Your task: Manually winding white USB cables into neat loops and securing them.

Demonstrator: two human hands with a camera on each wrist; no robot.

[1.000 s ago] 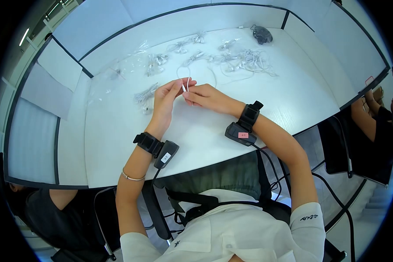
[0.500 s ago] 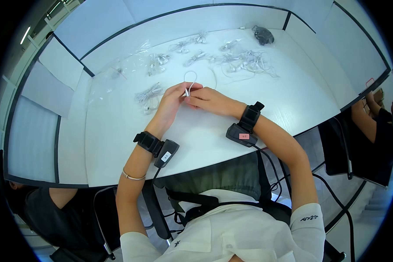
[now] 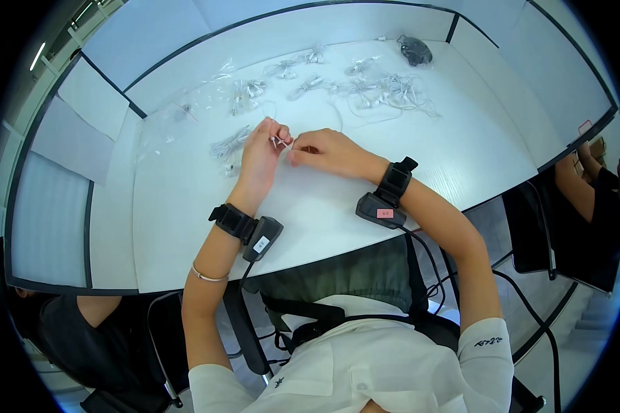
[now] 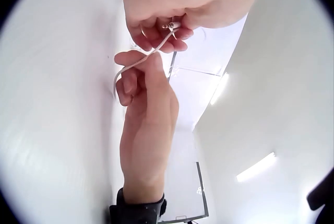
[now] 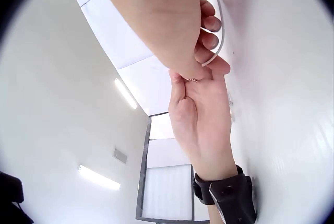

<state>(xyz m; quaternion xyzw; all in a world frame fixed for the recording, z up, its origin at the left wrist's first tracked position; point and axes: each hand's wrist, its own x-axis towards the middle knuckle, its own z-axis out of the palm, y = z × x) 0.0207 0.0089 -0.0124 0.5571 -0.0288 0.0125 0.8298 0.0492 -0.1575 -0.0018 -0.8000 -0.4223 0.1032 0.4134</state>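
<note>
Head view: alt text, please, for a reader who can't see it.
A person's left hand and right hand hold a thin white cable above a white table; beyond lie bundled white cables and a dark rounded bundle.

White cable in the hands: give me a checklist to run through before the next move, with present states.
1. Plug held by the left hand: ok.
2. Plug's metal tip visible: ok, in the left wrist view.
3. White cable held at the right hand: ok, between thumb and forefinger.
4. Cable fully gathered: not ok, a length trails past the right hand.
5. Cable free of knots: cannot tell, the hands hide part.
6. Left hand clear of the nearest bundle: cannot tell, they look close.
</note>
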